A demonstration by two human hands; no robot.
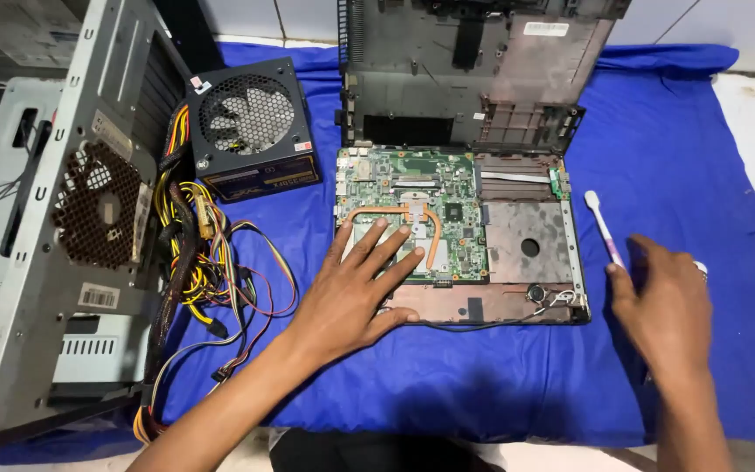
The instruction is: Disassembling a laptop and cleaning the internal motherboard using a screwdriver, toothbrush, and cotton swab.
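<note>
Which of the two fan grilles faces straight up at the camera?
The black power supply's round honeycomb grille, on the blue cloth. The other grille sits in the grey computer case's panel, rusty brown.

Bright, even light from overhead; soft shadows pool under both hands on the blue cloth [482,385]; edges bow slightly, right hand [664,306] faintly blurred.

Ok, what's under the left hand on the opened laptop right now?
The left hand lies flat on the green motherboard, beside the copper heat pipe. The palm and fingers cover whatever sits in that lower left corner of the laptop base.
</note>
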